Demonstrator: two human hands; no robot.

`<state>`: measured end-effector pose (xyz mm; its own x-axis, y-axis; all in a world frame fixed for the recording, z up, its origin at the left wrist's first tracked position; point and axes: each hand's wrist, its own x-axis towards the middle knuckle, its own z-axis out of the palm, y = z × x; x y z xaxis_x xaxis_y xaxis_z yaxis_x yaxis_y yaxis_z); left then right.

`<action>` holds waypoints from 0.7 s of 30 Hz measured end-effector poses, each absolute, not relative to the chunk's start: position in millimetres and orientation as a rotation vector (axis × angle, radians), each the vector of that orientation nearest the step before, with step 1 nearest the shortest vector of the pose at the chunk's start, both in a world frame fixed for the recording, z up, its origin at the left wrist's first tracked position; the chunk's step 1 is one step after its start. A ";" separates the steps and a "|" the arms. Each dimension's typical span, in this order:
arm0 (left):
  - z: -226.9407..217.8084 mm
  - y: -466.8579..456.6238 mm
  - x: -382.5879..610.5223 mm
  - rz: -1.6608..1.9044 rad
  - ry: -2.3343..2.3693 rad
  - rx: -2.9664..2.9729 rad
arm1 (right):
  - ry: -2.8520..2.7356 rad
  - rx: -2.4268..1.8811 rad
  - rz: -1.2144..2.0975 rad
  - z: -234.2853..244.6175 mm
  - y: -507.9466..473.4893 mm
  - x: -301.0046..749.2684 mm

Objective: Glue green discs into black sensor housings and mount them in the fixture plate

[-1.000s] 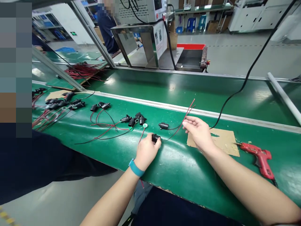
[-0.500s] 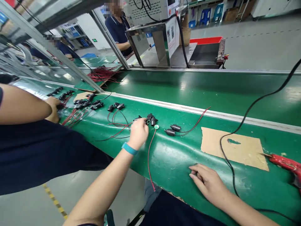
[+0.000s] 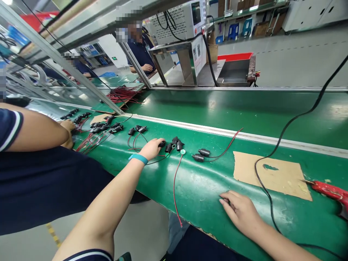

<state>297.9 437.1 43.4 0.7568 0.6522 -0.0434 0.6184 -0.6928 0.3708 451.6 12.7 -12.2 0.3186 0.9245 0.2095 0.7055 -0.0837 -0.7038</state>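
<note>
My left hand [image 3: 150,148], with a teal band at the wrist, has its fingers closed on a small black cylindrical part [image 3: 162,144] just above the bench. Just right of it is a cluster of similar black housings [image 3: 175,142]. A small round disc [image 3: 183,152] with a red wire [image 3: 175,188] lies by that cluster. Two more black cylinders [image 3: 201,155] with a dark and red lead lie further right. My right hand [image 3: 240,212] rests on the green bench [image 3: 201,203], fingers loosely curled, thumb apart, with nothing visible in it.
To the right, a red glue gun [image 3: 328,190] points at a cardboard piece [image 3: 272,177], which a black cable [image 3: 257,170] crosses. A co-worker's arm [image 3: 40,127] reaches in at left near more wired black parts [image 3: 103,127]. A metal frame post [image 3: 89,85] slants behind.
My left hand has shifted slightly left, away from the black cluster, and the black part in its fingers now shows. My right hand stays put. The view has tilted slightly.
</note>
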 end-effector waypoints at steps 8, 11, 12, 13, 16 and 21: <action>133.7 405.3 251.9 0.627 1.138 2.204 | -1.403 -1.804 0.371 -5.8 10.8 448.9; 150.8 334.2 248.7 0.853 0.902 1.546 | -1.388 -1.727 0.251 20.9 11.7 439.6; 149.7 306.8 252.5 0.813 0.823 1.395 | -1.381 -1.696 0.215 33.6 13.1 435.7; 145.4 279.6 258.2 0.762 0.762 1.274 | -1.365 -1.671 0.215 47.1 15.2 431.5; 120.6 210.5 279.1 0.657 0.622 1.001 | -1.241 -1.593 0.491 82.9 26.7 420.4; 74.4 159.0 304.0 0.571 0.513 0.676 | -0.863 -1.450 0.998 91.4 46.9 424.9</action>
